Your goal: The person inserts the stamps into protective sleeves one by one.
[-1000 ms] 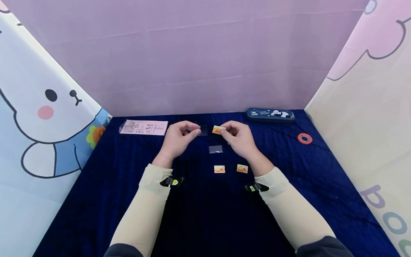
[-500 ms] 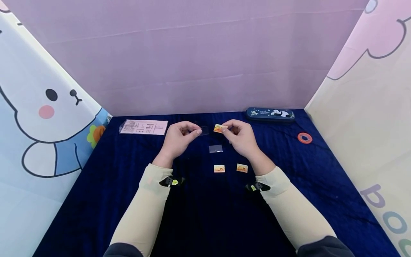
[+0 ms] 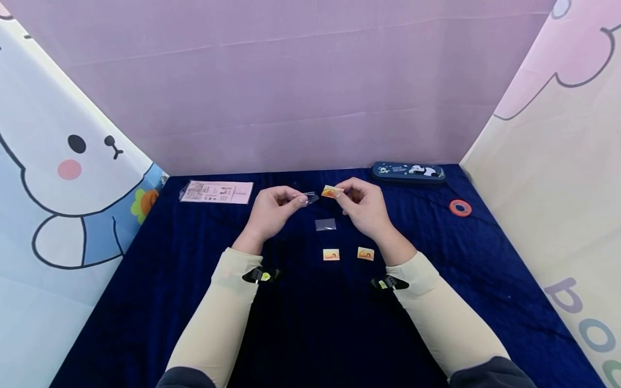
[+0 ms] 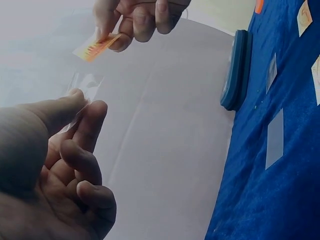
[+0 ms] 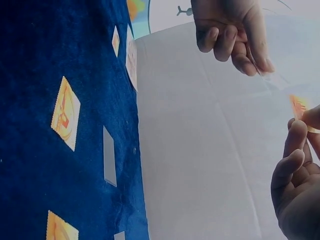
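Note:
My left hand (image 3: 277, 211) pinches a small clear plastic sleeve (image 3: 310, 198) between thumb and forefinger. In the left wrist view the sleeve (image 4: 89, 86) looks slightly bowed and see-through. Just right of it, my right hand (image 3: 363, 207) pinches an orange and yellow postage stamp (image 3: 331, 192) by its edge. Stamp and sleeve are close but apart, both held above the cloth. Two similar stamps with perforated edges lie nearer me, a left one (image 3: 331, 255) and a right one (image 3: 366, 254). Another clear sleeve (image 3: 325, 224) lies flat below the hands.
Dark blue cloth (image 3: 310, 323) covers the table. At the back left lies a pink printed packet (image 3: 216, 192). A blue panda case (image 3: 408, 172) stands at the back right, with a red-orange ring-shaped roll (image 3: 460, 208) nearer. A pale purple curtain (image 3: 291, 97) closes the back.
My right hand has shifted slightly up with the stamp, and the sleeve in my left hand has bent and catches more light. The things on the table have not moved.

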Motion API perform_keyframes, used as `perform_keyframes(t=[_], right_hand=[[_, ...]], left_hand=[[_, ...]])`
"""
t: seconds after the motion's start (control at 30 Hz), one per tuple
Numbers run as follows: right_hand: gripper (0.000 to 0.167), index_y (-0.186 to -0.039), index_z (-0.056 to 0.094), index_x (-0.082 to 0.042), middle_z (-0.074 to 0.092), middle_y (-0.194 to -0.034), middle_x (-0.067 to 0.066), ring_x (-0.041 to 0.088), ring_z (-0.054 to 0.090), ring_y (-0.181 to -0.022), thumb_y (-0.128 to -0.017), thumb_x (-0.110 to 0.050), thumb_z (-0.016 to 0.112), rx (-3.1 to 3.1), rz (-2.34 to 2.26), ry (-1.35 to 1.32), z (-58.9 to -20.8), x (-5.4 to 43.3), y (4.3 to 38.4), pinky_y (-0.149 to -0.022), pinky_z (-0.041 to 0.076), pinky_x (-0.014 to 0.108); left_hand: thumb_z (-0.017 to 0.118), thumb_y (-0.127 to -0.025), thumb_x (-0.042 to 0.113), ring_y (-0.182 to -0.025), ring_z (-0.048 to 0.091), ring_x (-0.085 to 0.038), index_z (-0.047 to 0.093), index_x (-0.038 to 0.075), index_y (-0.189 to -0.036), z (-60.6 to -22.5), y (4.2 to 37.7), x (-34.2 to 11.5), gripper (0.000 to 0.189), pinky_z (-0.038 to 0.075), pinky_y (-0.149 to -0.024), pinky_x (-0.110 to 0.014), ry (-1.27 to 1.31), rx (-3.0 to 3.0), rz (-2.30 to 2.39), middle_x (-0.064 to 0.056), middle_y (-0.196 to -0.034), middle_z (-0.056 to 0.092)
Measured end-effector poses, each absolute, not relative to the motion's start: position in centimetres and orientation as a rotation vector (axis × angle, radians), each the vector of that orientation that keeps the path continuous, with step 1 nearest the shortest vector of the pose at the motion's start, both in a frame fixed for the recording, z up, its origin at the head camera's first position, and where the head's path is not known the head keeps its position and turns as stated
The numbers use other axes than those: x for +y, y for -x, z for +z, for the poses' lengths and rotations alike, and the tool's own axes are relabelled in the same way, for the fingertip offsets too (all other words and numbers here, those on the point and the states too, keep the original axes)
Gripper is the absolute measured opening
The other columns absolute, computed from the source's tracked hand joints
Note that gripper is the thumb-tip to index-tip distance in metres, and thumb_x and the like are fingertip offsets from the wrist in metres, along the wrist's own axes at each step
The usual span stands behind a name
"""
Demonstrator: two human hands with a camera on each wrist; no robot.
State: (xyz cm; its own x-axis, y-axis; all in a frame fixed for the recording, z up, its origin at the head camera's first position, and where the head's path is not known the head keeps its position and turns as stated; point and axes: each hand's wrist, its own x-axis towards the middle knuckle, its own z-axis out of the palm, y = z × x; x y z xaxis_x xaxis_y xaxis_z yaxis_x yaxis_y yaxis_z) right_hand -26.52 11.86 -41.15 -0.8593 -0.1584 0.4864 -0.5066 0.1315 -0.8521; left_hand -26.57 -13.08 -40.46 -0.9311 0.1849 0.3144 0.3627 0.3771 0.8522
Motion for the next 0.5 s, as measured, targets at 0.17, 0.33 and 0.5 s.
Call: perform_keyframes(t=[0.17,0.33,0.5], right_hand=[[0.010,-0.106,0.076,0.004,0.064,-0.078,0.014,0.016,0.054,-0.055,-0.098,0.000,0.072,-2.121,1.778,-0.674,-41.1,11.8,26.6,-0.048,0.043,0.025],[0.008,-0.104,0.074,0.007,0.063,-0.082,0.017,0.014,0.053,-0.055,-0.097,0.005,0.071,-2.119,1.783,-0.710,-39.8,11.6,25.5,-0.050,0.042,0.024],[0.007,-0.104,0.077,-0.002,0.064,-0.086,0.013,0.019,0.055,-0.056,-0.097,-0.002,0.074,-2.114,1.781,-0.735,-40.6,11.7,26.1,-0.049,0.044,0.026]], left_hand=[[0.079,-0.097,0.030,-0.070,0.058,-0.018,0.081,0.016,-0.097,-40.6,26.5,-12.9,0.015,0.043,-0.061,-0.029,0.514,-2.488,-1.600,0.004,-0.087,0.077],[0.078,-0.098,0.031,-0.074,0.061,-0.017,0.081,0.017,-0.097,-40.7,26.5,-12.7,0.014,0.045,-0.064,-0.032,0.525,-2.512,-1.596,0.005,-0.087,0.077],[0.077,-0.098,0.031,-0.077,0.063,-0.018,0.081,0.017,-0.097,-40.6,26.5,-12.7,0.015,0.048,-0.067,-0.033,0.533,-2.532,-1.585,0.005,-0.088,0.078]])
